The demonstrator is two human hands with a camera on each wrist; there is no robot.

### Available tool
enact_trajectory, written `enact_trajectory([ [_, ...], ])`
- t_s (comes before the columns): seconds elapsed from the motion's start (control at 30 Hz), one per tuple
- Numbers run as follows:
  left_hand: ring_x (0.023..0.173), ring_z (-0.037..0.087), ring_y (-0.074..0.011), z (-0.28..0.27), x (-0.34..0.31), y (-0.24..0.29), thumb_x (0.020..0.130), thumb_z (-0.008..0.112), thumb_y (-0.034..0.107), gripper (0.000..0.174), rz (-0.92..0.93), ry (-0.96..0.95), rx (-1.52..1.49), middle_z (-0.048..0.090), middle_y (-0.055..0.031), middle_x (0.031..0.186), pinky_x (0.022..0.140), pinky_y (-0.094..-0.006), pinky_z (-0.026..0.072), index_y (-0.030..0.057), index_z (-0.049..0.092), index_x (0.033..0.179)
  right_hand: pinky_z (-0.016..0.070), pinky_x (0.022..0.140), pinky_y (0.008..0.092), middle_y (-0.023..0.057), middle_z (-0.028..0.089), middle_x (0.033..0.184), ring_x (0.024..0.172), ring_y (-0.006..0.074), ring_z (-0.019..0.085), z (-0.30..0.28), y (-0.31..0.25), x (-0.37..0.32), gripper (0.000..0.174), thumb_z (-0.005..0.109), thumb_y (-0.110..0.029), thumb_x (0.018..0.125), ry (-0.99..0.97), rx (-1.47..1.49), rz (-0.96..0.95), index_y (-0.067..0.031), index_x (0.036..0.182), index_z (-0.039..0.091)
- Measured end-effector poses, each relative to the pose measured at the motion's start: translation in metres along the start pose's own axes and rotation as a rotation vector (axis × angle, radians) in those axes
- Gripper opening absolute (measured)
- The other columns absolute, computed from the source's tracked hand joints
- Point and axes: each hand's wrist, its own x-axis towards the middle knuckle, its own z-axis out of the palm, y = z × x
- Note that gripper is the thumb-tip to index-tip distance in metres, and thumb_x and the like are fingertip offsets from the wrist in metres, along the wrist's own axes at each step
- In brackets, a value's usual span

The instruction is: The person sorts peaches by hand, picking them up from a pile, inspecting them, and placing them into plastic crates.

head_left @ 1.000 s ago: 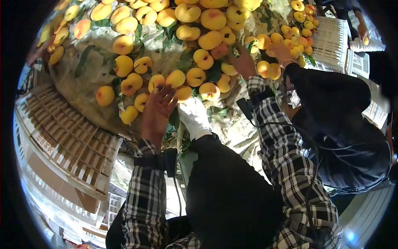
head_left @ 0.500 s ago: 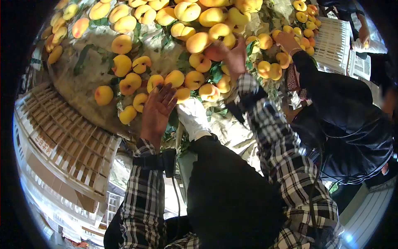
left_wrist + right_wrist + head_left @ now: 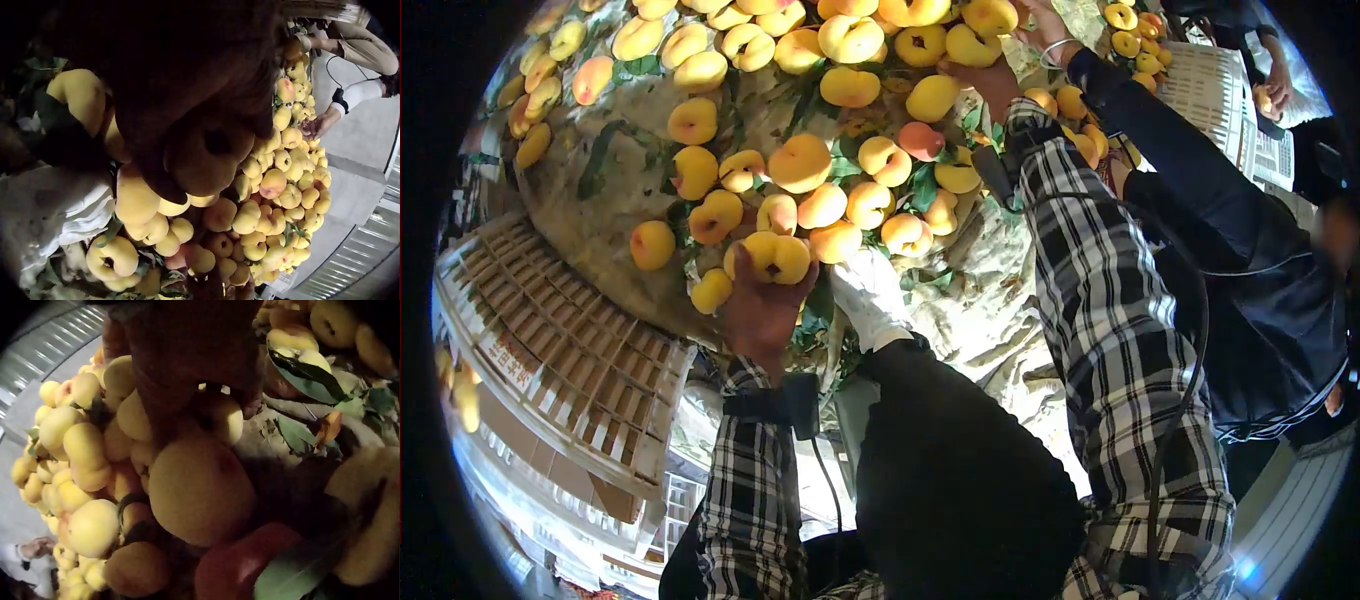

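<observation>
Curled fingers of my left hand [image 3: 762, 315] grip a yellow flat peach [image 3: 778, 258] at the near edge of the fruit in the head view. In the left wrist view the left hand [image 3: 187, 69] is dark, its fingers wrapped round that peach [image 3: 209, 156]. Farther out, my right hand [image 3: 992, 85] reaches among yellow peaches, beside one peach [image 3: 933, 98]. The right wrist view has the right hand [image 3: 187, 353] over the fruit, fingers bent down against a peach [image 3: 228, 422]; whether they grip it is unclear. A red peach [image 3: 921, 141] lies nearer me.
Peaches and leaves cover a pale cloth [image 3: 630, 170]. A slatted crate [image 3: 570, 340] stands at left, another white crate [image 3: 1205, 95] at upper right. From the right, another person's dark sleeve [image 3: 1170, 130] crosses close to my right arm. A white shoe [image 3: 868, 290] is near the fruit.
My left hand, earlier with fingers extended at the fruit, now grips a peach. My right hand has moved farther out, away from the red peach. The other person's arm has reached farther up.
</observation>
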Motion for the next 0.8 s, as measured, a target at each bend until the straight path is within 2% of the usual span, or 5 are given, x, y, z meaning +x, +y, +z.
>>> enact_trajectory([
  [0.1,0.111,0.054,-0.0317,-0.006,0.004,-0.006,0.090,0.056,0.042,0.049,-0.048,0.007,-0.021,0.055,-0.0102,0.120,0.097,-0.0545,0.0421,0.0097,0.046,0.126,0.0474,0.084,0.0336,0.0096,0.060,0.115,0.102,0.0190,0.057,0.001,-0.006,0.016,0.055,0.075,-0.031,0.075,-0.287,0.119,0.029,0.0017,0.115,0.055],
  [0.17,0.114,0.053,-0.0298,0.003,0.000,-0.011,0.091,0.057,0.041,0.048,-0.049,-0.063,-0.031,0.054,-0.0091,0.121,0.098,-0.0545,0.0412,0.0100,0.046,0.126,0.0480,0.084,0.0337,0.0074,0.059,0.116,0.103,0.0183,0.057,0.018,-0.066,-0.021,0.055,0.076,-0.029,0.076,-0.290,0.236,0.261,-0.0020,0.118,0.054],
  [0.47,0.121,0.047,-0.0269,0.017,0.000,-0.015,0.093,0.055,0.038,0.049,0.079,-0.200,0.202,0.049,-0.0101,0.128,0.103,-0.0503,0.0397,0.0083,0.042,0.129,0.0481,0.091,0.0413,0.0058,0.053,0.123,0.114,0.0219,0.052,0.028,-0.087,-0.100,0.056,0.065,-0.020,0.087,-0.454,1.110,0.234,-0.0120,0.136,0.038],
  [0.7,0.126,0.044,-0.0303,0.020,0.007,-0.014,0.092,0.054,0.042,0.058,-0.050,-0.236,-0.080,0.047,-0.0145,0.132,0.106,-0.0513,0.0362,0.0059,0.038,0.134,0.0427,0.100,0.0348,0.0102,0.051,0.125,0.115,0.0211,0.051,0.059,-0.162,-0.186,0.065,0.074,-0.022,0.079,-0.734,0.269,-0.241,-0.0046,0.133,0.043],
  [0.8,0.121,0.048,-0.0315,-0.007,0.002,-0.013,0.090,0.054,0.048,0.064,0.181,-0.270,0.307,0.048,-0.0156,0.131,0.103,-0.0511,0.0388,0.0054,0.038,0.134,0.0441,0.096,0.0334,0.0106,0.054,0.122,0.113,0.0186,0.052,0.067,-0.143,-0.194,0.055,0.072,-0.019,0.081,-0.765,0.289,-0.248,-0.0027,0.128,0.048],
])
